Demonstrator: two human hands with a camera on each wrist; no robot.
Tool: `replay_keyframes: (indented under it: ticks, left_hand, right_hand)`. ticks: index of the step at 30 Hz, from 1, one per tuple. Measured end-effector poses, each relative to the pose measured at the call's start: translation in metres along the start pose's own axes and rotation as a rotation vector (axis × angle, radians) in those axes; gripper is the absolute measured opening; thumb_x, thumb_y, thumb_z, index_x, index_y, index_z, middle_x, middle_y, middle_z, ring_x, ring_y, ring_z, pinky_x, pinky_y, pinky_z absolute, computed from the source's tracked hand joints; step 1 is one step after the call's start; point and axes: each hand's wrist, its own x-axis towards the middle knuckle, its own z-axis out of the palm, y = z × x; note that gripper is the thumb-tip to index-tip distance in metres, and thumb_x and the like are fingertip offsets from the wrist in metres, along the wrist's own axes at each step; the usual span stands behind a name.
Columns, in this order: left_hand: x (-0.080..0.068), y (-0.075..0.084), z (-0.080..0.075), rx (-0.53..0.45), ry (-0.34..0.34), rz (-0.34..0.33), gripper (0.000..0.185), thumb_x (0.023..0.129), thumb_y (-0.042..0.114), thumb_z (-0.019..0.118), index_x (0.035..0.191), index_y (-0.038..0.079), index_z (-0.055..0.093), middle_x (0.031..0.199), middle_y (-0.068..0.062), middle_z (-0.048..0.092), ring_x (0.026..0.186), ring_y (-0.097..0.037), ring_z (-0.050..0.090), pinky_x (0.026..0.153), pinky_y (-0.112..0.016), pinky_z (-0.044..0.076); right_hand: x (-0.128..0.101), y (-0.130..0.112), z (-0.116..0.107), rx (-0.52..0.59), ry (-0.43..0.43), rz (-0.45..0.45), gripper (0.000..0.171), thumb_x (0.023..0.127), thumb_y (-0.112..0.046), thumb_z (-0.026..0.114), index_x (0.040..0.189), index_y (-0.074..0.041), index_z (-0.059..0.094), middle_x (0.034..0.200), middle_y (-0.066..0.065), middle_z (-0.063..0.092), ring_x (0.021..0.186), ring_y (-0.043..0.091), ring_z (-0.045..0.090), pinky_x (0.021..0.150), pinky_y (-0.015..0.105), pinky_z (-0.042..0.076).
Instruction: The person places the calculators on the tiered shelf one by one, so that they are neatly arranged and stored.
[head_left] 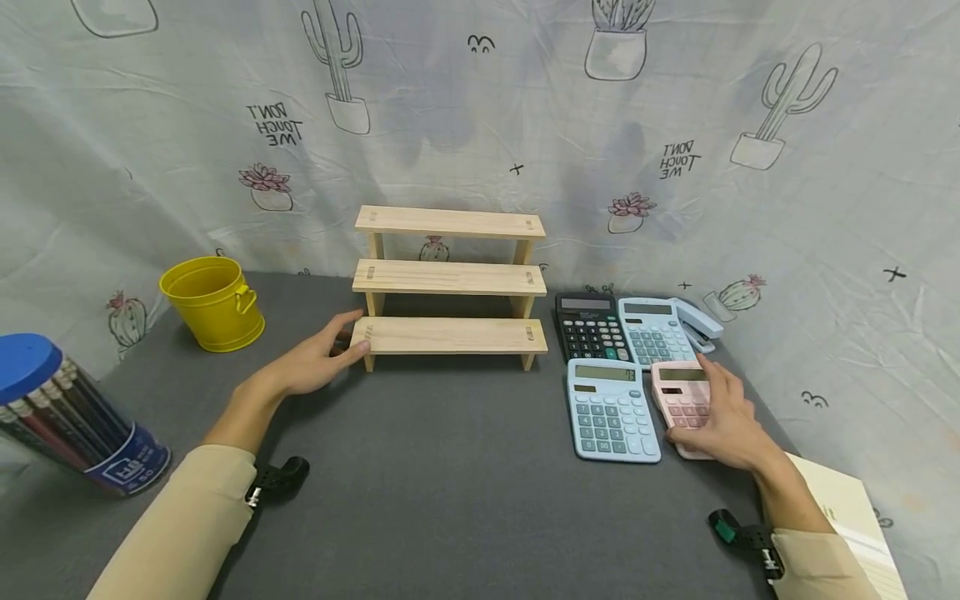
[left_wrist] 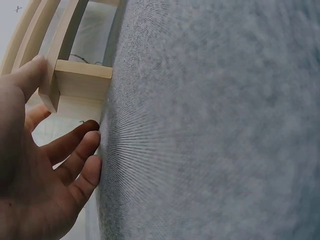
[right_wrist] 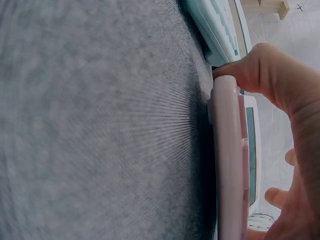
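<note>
A three-step wooden shelf [head_left: 450, 279] stands at the back of the grey table [head_left: 450, 500]. My left hand [head_left: 318, 360] touches the left end of its bottom step; in the left wrist view the thumb lies against the plank's end [left_wrist: 80, 82] and the other fingers [left_wrist: 80, 157] hang relaxed beside it. My right hand [head_left: 723, 414] grips a pink calculator [head_left: 677, 390] lying flat at the right. The thumb [right_wrist: 260, 70] presses its near edge [right_wrist: 229, 160] and the fingers reach over the far side.
A large blue calculator [head_left: 611, 408] lies just left of the pink one. Behind them lie a black calculator [head_left: 588, 327], a pale blue one [head_left: 654, 332] and a stapler [head_left: 697, 321]. A yellow bucket [head_left: 213, 302] and a pencil tub [head_left: 60, 417] stand left. A pad [head_left: 847, 517] lies near right.
</note>
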Motion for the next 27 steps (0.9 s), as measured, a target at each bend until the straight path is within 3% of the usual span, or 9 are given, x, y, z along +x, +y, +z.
replay_keyframes:
  ticks: [7, 15, 22, 27]
  left_hand:
    - [0.001, 0.002, -0.002, -0.007, -0.027, -0.013, 0.082, 0.105, 0.059, 0.047, 0.165, 0.019, 0.009, 0.154, -0.032, 0.038, 0.137, -0.049, 0.044, 0.103, -0.066, 0.042]
    - [0.002, 0.004, -0.011, 0.005, -0.051, -0.023, 0.083, 0.105, 0.057, 0.050, 0.165, 0.017, 0.010, 0.151, -0.033, 0.038, 0.130, -0.051, 0.048, 0.096, -0.062, 0.047]
    - [0.005, 0.005, -0.016, 0.032, -0.090, -0.039, 0.083, 0.104, 0.059, 0.051, 0.164, 0.018, 0.012, 0.151, -0.033, 0.039, 0.132, -0.051, 0.047, 0.097, -0.065, 0.045]
    - [0.005, 0.007, -0.018, -0.018, -0.136, -0.063, 0.085, 0.104, 0.058, 0.052, 0.165, 0.019, 0.007, 0.152, -0.036, 0.034, 0.106, -0.040, 0.062, 0.078, -0.048, 0.056]
  right_hand:
    - [-0.002, 0.000, -0.005, 0.032, 0.046, -0.008, 0.131, 0.071, -0.034, 0.091, 0.165, -0.013, 0.002, 0.158, 0.037, 0.013, 0.127, 0.066, 0.029, 0.088, 0.083, 0.032]
    - [0.007, -0.009, -0.016, 0.071, 0.127, -0.122, 0.133, 0.066, -0.028, 0.093, 0.165, -0.011, 0.007, 0.158, 0.037, 0.016, 0.131, 0.061, 0.029, 0.095, 0.081, 0.028]
    - [0.010, -0.024, -0.027, 0.103, 0.110, -0.144, 0.134, 0.067, -0.026, 0.093, 0.167, -0.017, 0.004, 0.159, 0.036, 0.015, 0.134, 0.058, 0.029, 0.097, 0.083, 0.027]
    - [0.015, -0.037, -0.032, 0.108, 0.128, -0.174, 0.133, 0.066, -0.023, 0.093, 0.166, -0.017, 0.006, 0.157, 0.036, 0.019, 0.129, 0.053, 0.032, 0.097, 0.080, 0.031]
